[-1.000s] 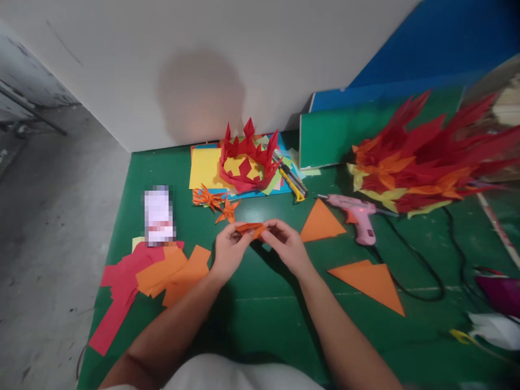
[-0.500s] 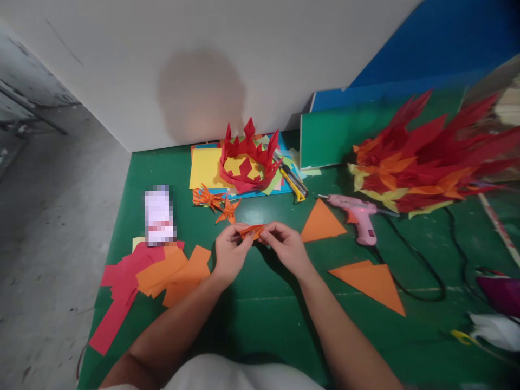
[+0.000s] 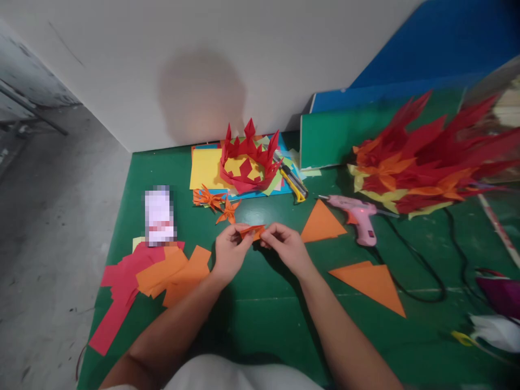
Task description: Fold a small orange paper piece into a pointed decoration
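Both my hands meet over the middle of the green table [image 3: 260, 319], pinching one small folded orange paper piece [image 3: 252, 232] between them. My left hand [image 3: 229, 250] grips its left end with thumb and fingers closed. My right hand [image 3: 284, 246] pinches its right end the same way. Just beyond the hands lie two finished orange folded flowers [image 3: 215, 201]. A red paper crown [image 3: 247, 160] stands behind them on a stack of coloured sheets [image 3: 205, 168].
Two orange paper triangles [image 3: 323, 222] [image 3: 371, 284] lie right of my hands, beside a pink glue gun [image 3: 357, 214] with its black cord. Red and orange paper strips [image 3: 158, 273] lie at left by a blurred card. A yellow utility knife [image 3: 293, 183] and a large red-orange spiky paper piece [image 3: 426, 157] lie further back.
My fingers have shifted slightly on the orange piece, with the right hand pinching closer to its end. Everything on the table has stayed put.
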`<action>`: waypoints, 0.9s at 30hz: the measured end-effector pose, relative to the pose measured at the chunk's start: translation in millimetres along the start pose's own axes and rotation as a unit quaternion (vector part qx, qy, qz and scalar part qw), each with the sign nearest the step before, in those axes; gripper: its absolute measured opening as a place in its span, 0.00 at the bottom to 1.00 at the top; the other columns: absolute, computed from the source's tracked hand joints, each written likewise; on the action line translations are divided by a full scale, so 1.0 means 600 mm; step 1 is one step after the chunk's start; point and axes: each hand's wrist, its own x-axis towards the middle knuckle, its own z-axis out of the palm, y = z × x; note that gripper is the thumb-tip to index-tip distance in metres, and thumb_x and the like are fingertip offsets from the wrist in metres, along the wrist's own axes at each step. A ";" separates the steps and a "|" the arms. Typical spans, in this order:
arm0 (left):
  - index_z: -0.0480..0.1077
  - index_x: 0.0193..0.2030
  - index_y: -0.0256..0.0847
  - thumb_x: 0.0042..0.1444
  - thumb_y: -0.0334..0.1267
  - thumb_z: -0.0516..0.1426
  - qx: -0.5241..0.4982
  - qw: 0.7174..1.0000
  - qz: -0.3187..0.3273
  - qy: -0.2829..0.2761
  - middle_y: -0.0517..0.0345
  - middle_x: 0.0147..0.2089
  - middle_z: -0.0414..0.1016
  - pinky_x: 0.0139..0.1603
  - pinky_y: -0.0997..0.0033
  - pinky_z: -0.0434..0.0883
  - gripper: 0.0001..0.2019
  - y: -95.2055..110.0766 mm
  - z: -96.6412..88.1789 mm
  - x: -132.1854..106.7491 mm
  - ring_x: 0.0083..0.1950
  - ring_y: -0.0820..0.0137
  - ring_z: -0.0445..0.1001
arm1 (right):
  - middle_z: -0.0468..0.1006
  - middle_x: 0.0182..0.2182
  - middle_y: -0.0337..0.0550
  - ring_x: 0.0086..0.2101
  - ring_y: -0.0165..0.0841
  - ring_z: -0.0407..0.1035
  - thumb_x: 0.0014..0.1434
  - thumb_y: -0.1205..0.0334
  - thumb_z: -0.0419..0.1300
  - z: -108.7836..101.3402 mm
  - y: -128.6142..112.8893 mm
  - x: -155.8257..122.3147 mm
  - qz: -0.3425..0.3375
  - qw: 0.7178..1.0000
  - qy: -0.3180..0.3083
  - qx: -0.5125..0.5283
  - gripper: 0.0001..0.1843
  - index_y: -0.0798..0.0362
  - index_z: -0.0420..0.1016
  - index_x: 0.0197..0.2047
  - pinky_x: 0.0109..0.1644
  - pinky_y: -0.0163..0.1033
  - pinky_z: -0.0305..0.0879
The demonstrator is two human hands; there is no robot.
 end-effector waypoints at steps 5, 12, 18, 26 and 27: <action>0.73 0.29 0.37 0.44 0.38 0.64 0.011 0.999 0.018 -0.048 0.57 0.33 0.76 0.38 0.72 0.73 0.08 -0.004 -0.004 0.001 0.35 0.72 0.75 | 0.74 0.27 0.37 0.28 0.29 0.67 0.48 0.48 0.66 -0.002 -0.002 -0.002 -0.028 0.999 0.009 0.025 0.15 0.51 0.73 0.32 0.34 0.35 0.65; 0.71 0.36 0.38 0.48 0.41 0.63 -0.014 0.995 0.002 -0.097 0.56 0.36 0.77 0.40 0.72 0.72 0.11 -0.013 0.000 0.000 0.36 0.72 0.75 | 0.67 0.21 0.33 0.23 0.26 0.61 0.47 0.52 0.66 -0.001 0.013 0.003 -0.061 0.996 0.071 0.003 0.14 0.52 0.68 0.25 0.28 0.32 0.60; 0.71 0.39 0.38 0.46 0.42 0.65 -0.037 0.993 -0.030 -0.108 0.56 0.37 0.77 0.40 0.72 0.71 0.15 -0.019 0.005 -0.004 0.35 0.73 0.74 | 0.69 0.22 0.34 0.23 0.27 0.64 0.49 0.53 0.65 0.004 0.011 0.002 -0.085 0.991 0.107 -0.003 0.12 0.51 0.68 0.26 0.29 0.33 0.63; 0.72 0.34 0.37 0.41 0.42 0.67 -0.049 0.994 -0.048 -0.080 0.60 0.28 0.75 0.32 0.75 0.70 0.16 -0.007 0.009 -0.001 0.28 0.77 0.72 | 0.70 0.21 0.35 0.24 0.28 0.64 0.49 0.57 0.64 0.009 0.007 -0.001 -0.107 0.984 0.137 -0.044 0.09 0.52 0.69 0.25 0.30 0.34 0.64; 0.71 0.33 0.37 0.40 0.42 0.67 -0.043 0.995 -0.053 -0.072 0.61 0.27 0.75 0.30 0.76 0.70 0.16 -0.004 0.009 -0.001 0.26 0.77 0.71 | 0.70 0.21 0.35 0.24 0.28 0.65 0.49 0.58 0.64 0.008 0.007 -0.001 -0.109 0.982 0.145 -0.046 0.09 0.52 0.69 0.24 0.30 0.34 0.64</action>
